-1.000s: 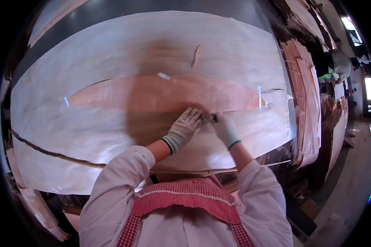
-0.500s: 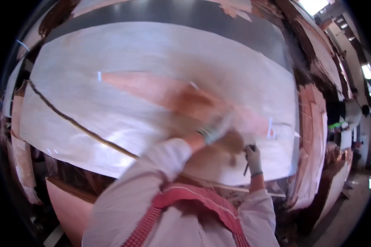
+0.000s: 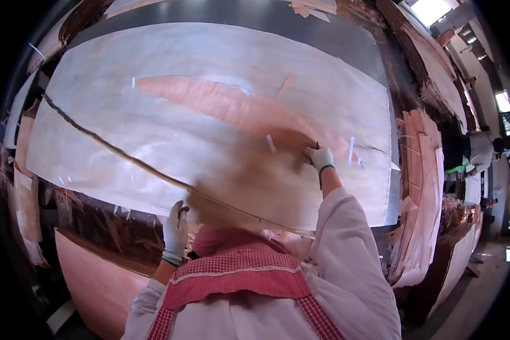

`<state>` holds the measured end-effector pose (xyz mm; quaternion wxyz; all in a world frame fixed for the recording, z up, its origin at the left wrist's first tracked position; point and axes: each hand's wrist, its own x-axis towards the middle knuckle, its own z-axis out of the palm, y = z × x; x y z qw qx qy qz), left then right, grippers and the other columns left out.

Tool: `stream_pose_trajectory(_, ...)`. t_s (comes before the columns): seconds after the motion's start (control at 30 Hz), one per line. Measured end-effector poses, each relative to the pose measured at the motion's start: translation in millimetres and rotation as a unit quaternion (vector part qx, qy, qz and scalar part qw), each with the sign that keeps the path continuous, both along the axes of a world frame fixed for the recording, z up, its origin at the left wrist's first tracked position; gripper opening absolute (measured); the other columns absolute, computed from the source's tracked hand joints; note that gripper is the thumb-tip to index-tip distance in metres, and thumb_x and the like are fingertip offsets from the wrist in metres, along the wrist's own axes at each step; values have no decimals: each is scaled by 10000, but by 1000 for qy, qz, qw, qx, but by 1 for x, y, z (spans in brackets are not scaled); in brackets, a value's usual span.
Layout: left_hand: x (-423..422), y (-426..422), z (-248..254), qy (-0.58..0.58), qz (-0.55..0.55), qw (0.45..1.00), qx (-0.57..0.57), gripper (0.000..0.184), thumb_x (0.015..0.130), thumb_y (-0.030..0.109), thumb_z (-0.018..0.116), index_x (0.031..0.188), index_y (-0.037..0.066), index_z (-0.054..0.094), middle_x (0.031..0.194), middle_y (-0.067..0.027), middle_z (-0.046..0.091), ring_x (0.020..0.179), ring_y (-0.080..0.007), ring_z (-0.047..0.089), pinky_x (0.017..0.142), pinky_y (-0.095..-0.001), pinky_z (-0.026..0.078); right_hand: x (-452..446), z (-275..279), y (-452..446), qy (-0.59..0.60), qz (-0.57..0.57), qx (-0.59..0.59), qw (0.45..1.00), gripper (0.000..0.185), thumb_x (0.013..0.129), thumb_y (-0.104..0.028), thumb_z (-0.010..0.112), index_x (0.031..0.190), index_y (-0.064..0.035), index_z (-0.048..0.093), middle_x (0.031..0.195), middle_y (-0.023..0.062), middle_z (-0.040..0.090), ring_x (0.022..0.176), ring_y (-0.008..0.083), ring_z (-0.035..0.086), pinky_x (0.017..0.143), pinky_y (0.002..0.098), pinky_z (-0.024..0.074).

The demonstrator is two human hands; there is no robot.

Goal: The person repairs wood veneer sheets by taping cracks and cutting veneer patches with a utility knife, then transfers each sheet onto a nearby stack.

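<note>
A large pale sheet of wood veneer point(image 3: 113, 62) lies in front of me. Across it runs a long, pointed patch of pinkish veneer point(image 3: 226, 105), with short whitish tape strips point(image 3: 271, 143) at its ends and along its edges. My right hand point(image 3: 321, 158), in a white glove, is closed around a small dark tool whose tip shows at the patch's lower edge. Its exact kind is hidden. My left hand point(image 3: 175, 229), gloved with dark fingertips, is at the sheet's near edge, fingers partly apart, with nothing visible in it. A loose pinkish veneer scrap point(image 3: 286, 85) rests above the patch.
A dark-edged split point(image 3: 124, 154) crosses the sheet diagonally. Stacked veneer pieces point(image 3: 419, 187) stand at the right, and another pinkish stack point(image 3: 96, 283) at the lower left. Torn scraps point(image 3: 124, 229) lie below the near edge. Another person point(image 3: 481, 150) is far right.
My left hand has drawn back from the patch to the near edge. My right hand has moved up and left onto the patch's lower edge. The loose scrap now shows above the patch.
</note>
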<state>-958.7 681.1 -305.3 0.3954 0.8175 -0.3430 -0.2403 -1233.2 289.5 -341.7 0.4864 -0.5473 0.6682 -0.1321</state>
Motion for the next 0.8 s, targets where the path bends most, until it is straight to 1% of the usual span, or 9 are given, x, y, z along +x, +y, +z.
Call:
stream_pose_trajectory(0.13, 10, 23, -14, 42, 59, 993, -97, 294, 931, 25, 459, 1205, -44, 541, 1019, -190, 662, 934, -252, 653, 817, -324, 502, -29, -22, 11, 29, 68, -95, 993, 379, 842, -208, 678, 1082, 75, 602, 782, 79, 618, 629, 155, 573, 519, 277, 456)
stream_pose_trajectory(0.2, 26, 37, -5, 69, 69, 992, -84, 294, 923, 8, 459, 1195, -64, 543, 1045, -192, 653, 957, -249, 647, 815, -328, 502, -61, -28, 38, -99, 7, -51, 994, 358, 842, -225, 674, 1052, 59, 610, 817, 61, 616, 635, 152, 559, 537, 272, 461)
stream_pose_trajectory(0.23, 39, 49, -8, 24, 46, 993, -103, 307, 923, 12, 465, 1214, -60, 532, 1104, -197, 634, 983, -249, 639, 822, -335, 503, -81, -46, 47, -172, -3, -16, 985, 326, 843, -221, 661, 1042, 33, 615, 807, 46, 611, 630, 134, 547, 539, 264, 454)
stream_pose_trajectory(0.27, 50, 65, -12, -34, 26, 996, -76, 317, 919, 15, 473, 1224, -56, 526, 1118, -199, 629, 976, -264, 642, 819, -345, 503, -94, -39, 64, -112, 48, -66, 990, 221, 869, -213, 603, 959, -12, 619, 778, 35, 590, 596, 110, 518, 508, 246, 417)
stream_pose_trajectory(0.37, 86, 126, -57, -63, 79, 985, -138, 347, 915, 65, 500, 1248, -34, 514, 1140, -213, 613, 925, -328, 644, 797, -379, 503, -98, -72, 85, -102, -115, -162, 975, 194, 914, -272, 527, 1019, -108, 526, 742, 24, 564, 462, 84, 371, 387, 254, 295)
stream_pose_trajectory(0.43, 114, 167, -67, -33, 128, 984, -116, 369, 916, 118, 516, 1264, -5, 507, 1105, -227, 617, 912, -370, 635, 780, -400, 500, -22, -66, 93, -154, -170, -189, 955, 201, 937, -289, 529, 1013, -103, 530, 765, 55, 592, 425, 67, 358, 350, 218, 262)
stream_pose_trajectory(0.5, 154, 213, -35, 6, 182, 982, -49, 357, 919, 167, 525, 1252, 37, 516, 1045, -228, 629, 935, -373, 627, 774, -406, 498, 113, -11, 152, -165, -85, -164, 969, 199, 944, -281, 542, 1036, -105, 533, 777, 54, 598, 422, 54, 368, 348, 202, 271)
stream_pose_trajectory(0.63, 213, 345, -55, 35, 277, 960, -20, 288, 928, 189, 518, 1178, 48, 546, 1023, -201, 643, 955, -364, 629, 804, -406, 496, 340, 43, 271, -230, 89, -118, 962, 254, 960, -285, 517, 1099, -77, 559, 830, 35, 574, 531, 52, 432, 443, 203, 336)
stream_pose_trajectory(0.8, 268, 476, -18, -16, 382, 924, 26, 262, 950, 176, 491, 1154, 28, 560, 1010, -195, 657, 959, -342, 643, 808, -384, 512, 516, 70, 422, -193, 334, -88, 918, 274, 979, -283, 488, 1092, -46, 567, 829, 37, 594, 516, 52, 446, 434, 218, 375)
